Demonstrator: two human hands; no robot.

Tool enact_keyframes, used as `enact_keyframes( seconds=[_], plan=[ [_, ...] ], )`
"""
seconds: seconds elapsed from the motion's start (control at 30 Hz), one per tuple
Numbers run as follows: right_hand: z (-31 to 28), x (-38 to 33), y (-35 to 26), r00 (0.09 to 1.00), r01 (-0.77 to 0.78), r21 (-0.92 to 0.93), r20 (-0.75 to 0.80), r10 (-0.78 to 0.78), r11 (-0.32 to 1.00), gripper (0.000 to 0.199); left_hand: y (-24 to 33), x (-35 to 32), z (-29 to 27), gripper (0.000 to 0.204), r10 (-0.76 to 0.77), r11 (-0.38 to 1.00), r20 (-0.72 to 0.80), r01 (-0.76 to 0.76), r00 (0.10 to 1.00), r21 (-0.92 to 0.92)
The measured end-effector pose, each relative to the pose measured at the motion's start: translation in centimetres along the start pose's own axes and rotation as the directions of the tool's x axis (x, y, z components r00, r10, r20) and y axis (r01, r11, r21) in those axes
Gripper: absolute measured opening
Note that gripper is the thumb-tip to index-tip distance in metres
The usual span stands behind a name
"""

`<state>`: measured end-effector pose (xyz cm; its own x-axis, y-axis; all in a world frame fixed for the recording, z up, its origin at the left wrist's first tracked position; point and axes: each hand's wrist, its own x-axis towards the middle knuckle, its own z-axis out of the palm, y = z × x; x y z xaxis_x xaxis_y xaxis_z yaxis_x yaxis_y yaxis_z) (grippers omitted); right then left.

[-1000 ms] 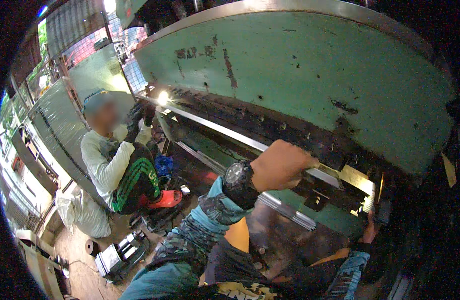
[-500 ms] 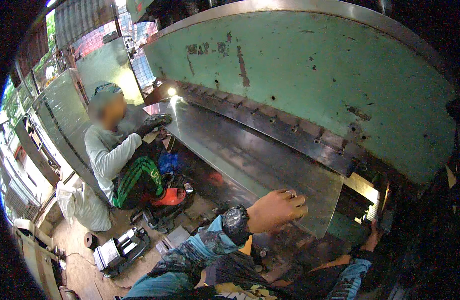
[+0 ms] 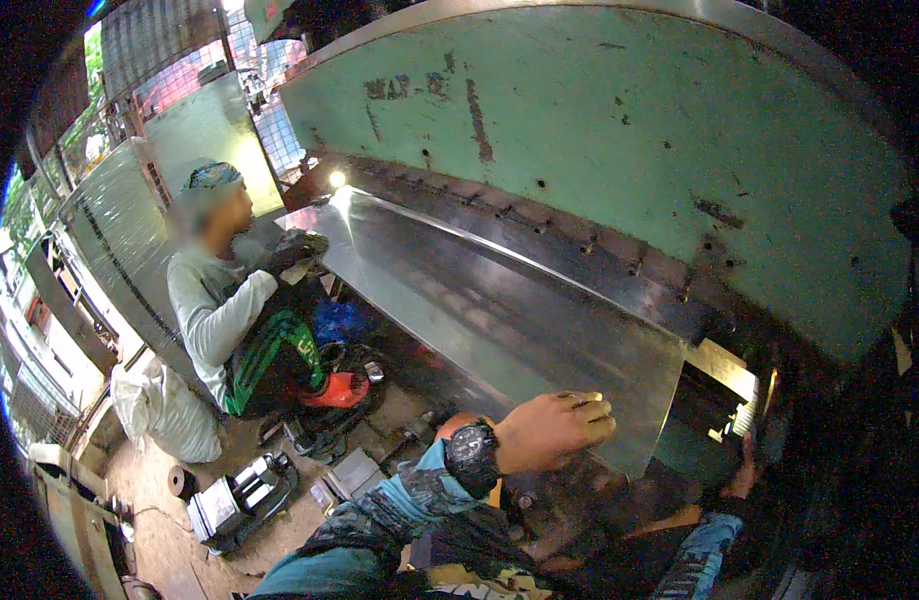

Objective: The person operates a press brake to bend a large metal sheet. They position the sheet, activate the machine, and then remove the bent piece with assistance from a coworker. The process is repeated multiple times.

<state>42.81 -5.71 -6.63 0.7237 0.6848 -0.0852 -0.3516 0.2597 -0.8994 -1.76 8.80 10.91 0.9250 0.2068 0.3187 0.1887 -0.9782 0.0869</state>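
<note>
A wide, shiny metal sheet [image 3: 480, 300] lies slanted along the lower edge of a big green press machine [image 3: 580, 130]. My left hand [image 3: 555, 432], a black watch on its wrist, has its fingers curled over the near edge of the sheet toward its right end. Dim light surrounds my right hand [image 3: 744, 472], low by the machine's right end frame; its fingers are too dark to read. At the sheet's far left end, a crouching co-worker [image 3: 215, 290] in a grey top has a dark-gloved hand [image 3: 302, 248] at the sheet's edge.
A lamp [image 3: 338, 179] shines at the machine's far end. On the floor stand a grey metal vise-like tool [image 3: 242, 500], a dark roll [image 3: 181, 482] and a white sack [image 3: 165, 410]. An orange rounded thing [image 3: 458, 424] shows beside my left wrist. Wrapped panels [image 3: 120, 235] lean behind the co-worker.
A bright strip now shows along the sheet's back edge, below the machine's beam. The orange thing has come into sight by my left wrist. Both hands stay nearly in place.
</note>
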Motion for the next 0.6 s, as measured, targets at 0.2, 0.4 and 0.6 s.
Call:
enact_keyframes(
  seconds=[0.2, 0.4, 0.6],
  plan=[
    [-0.7, 0.5, 0.2, 0.980, -0.002, -0.083, -0.199, -0.015, 0.997, 0.058, 0.3, 0.1, 0.0, 0.059, 0.016, 0.998, 0.002, -0.016, 1.000, 0.054],
    [2.7, -2.5, -2.1, 0.974, 0.034, 0.031, -0.223, -0.026, 0.999, 0.071, 0.9, 0.0, -0.6, 0.061, 0.005, 0.999, -0.008, -0.005, 1.000, 0.052],
    [4.7, -3.7, -3.2, 0.923, 0.044, -0.088, -0.377, -0.074, 0.995, 0.086, 1.2, -0.5, 0.3, 0.067, 0.006, 0.999, -0.028, -0.005, 1.000, 0.039]
  ],
)
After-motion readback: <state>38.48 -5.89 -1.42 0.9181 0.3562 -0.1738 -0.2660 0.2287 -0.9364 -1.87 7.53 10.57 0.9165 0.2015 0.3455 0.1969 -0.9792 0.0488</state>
